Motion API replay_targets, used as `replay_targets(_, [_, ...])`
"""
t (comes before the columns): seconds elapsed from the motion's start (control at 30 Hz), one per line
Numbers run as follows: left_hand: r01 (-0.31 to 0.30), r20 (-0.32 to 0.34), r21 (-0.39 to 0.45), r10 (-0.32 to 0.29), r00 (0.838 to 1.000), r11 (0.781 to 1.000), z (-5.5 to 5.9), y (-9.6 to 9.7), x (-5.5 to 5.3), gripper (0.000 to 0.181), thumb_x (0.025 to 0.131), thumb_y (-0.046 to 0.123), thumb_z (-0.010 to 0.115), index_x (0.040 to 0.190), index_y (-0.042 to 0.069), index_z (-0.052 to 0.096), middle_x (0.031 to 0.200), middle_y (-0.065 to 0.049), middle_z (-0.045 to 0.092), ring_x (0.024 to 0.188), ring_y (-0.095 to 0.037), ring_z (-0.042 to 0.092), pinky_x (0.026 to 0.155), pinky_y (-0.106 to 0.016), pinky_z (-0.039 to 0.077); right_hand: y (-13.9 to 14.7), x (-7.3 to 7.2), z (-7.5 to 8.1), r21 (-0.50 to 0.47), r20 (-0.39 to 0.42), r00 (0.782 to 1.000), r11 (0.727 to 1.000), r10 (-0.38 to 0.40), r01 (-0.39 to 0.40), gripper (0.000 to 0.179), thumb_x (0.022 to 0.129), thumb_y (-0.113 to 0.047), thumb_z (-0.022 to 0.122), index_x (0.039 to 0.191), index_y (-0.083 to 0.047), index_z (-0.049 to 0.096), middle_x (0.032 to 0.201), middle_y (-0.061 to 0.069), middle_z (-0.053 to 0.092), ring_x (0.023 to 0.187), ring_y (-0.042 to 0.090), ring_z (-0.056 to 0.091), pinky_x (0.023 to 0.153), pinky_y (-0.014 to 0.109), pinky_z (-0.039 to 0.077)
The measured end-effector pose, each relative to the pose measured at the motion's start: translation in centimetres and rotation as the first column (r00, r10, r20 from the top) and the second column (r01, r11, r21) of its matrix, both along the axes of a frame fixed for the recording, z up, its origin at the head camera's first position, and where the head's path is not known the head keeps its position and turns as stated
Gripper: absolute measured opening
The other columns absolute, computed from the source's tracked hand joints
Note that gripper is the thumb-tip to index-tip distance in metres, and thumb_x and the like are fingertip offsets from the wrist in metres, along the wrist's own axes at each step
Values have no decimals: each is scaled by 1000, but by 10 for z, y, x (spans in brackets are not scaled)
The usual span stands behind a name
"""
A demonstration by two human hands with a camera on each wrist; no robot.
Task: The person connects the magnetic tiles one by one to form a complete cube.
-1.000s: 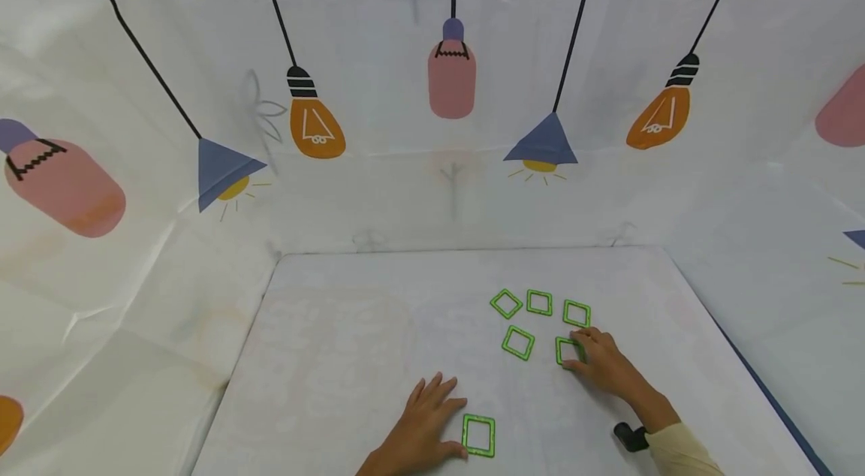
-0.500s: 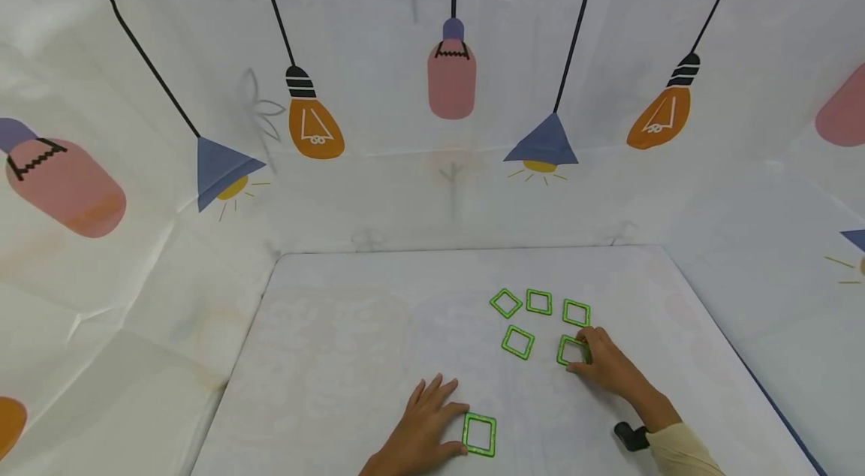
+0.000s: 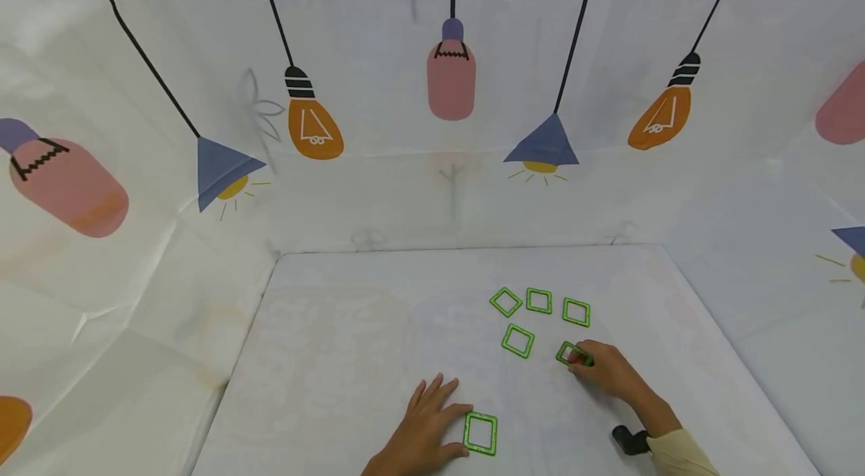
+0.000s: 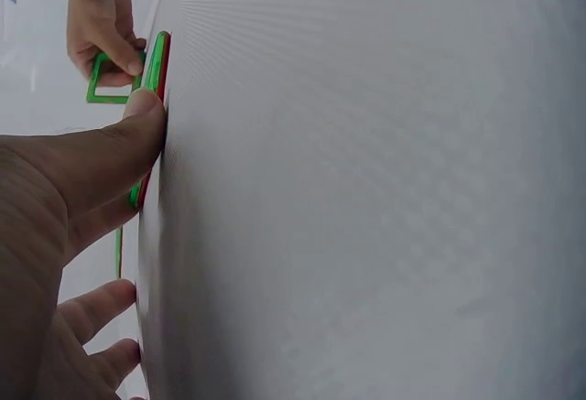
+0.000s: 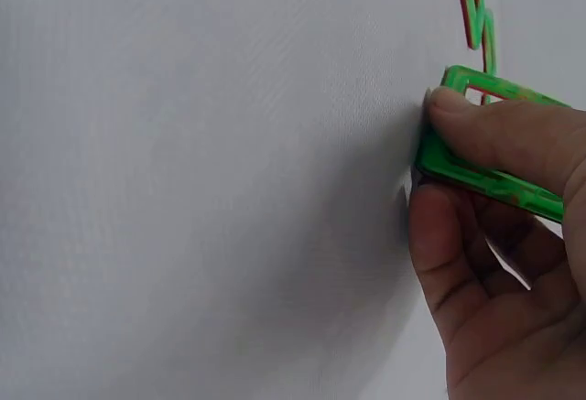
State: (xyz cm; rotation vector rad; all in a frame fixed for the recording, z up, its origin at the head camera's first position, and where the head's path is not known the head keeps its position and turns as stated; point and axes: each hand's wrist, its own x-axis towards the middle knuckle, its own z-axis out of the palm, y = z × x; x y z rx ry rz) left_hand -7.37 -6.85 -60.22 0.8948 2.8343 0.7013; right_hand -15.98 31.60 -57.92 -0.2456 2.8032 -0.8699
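Observation:
My left hand (image 3: 426,423) lies on the table, fingers spread. Its thumb and index finger hold the left side of a green square frame (image 3: 495,435) lying flat; the left wrist view shows the thumb on this frame's (image 4: 157,63) green side, with a red layer at the table side. Farther right, my right hand (image 3: 608,369) pinches another green square frame (image 3: 564,353) between thumb and fingers. In the right wrist view this frame (image 5: 439,155) is tilted, one edge close to the table, the thumb across its face.
Several more green square frames lie flat beyond my right hand, among them a diamond-turned one (image 3: 514,309) and one at the right (image 3: 576,323). A black device (image 3: 630,440) is at the right wrist. Behind the white table (image 3: 351,356) rises a sheet (image 3: 378,198) printed with lamps.
The frame in my right hand has gone from lying flat to tilted, and the right fingers have drawn slightly nearer. My left index finger has moved slightly right, onto the near frame's corner.

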Motion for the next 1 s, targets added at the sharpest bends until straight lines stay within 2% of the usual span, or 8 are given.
replay_targets(0.23, [-18, -3, 25, 18, 1000, 1000, -2, 2, 1, 58, 80, 59, 73, 131, 35, 59, 156, -6, 43, 146, -38, 35, 114, -64, 28, 0, 4, -7, 6, -52, 998, 999, -48, 48, 16, 82, -11, 80, 82, -17, 65, 79, -8, 61, 70, 2, 49, 62, 20, 44])
replay_targets(0.4, [-33, -22, 47, 34, 999, 998, -4, 2, 2, 58, 79, 58, 74, 130, 34, 59, 155, -5, 44, 145, -38, 37, 114, -63, 29, -1, 8, -10, -10, -57, 992, 994, -112, 111, 14, 83, -13, 80, 89, -11, 67, 81, -4, 62, 72, 8, 49, 61, 22, 41])
replay_targets(0.6, [-52, -107, 53, 57, 993, 997, -11, 4, 2, 59, 79, 59, 74, 130, 34, 59, 152, -3, 47, 144, -36, 40, 113, -62, 30, -3, 11, -12, -15, -82, 985, 989, -150, 150, 16, 83, -14, 80, 93, -9, 70, 83, -2, 65, 74, 8, 51, 61, 21, 43])
replay_targets(0.77, [-59, -144, 61, 67, 987, 996, -13, 4, 3, 59, 79, 60, 74, 130, 34, 59, 151, -3, 49, 142, -35, 42, 111, -60, 32, -9, 14, -10, -49, -114, 982, 988, -152, 147, 13, 82, -12, 80, 91, -13, 70, 83, -5, 64, 73, 3, 50, 62, 20, 44])
replay_targets(0.9, [-67, -158, 64, 77, 984, 996, -14, 5, 3, 59, 79, 59, 74, 130, 33, 60, 150, -3, 50, 142, -35, 42, 110, -59, 32, -18, 16, -7, -90, -183, 976, 991, -114, 99, 14, 81, -8, 81, 88, -15, 70, 83, -8, 62, 72, 0, 49, 61, 20, 45])
replay_targets(1.0, [-76, -144, 60, 84, 986, 995, -15, 6, 3, 60, 79, 60, 74, 131, 33, 59, 150, -2, 49, 142, -34, 41, 111, -59, 31, -27, 17, -6, -113, -206, 974, 991, -89, 66, 17, 80, -6, 81, 88, -16, 70, 81, -10, 62, 70, -2, 49, 61, 19, 46])
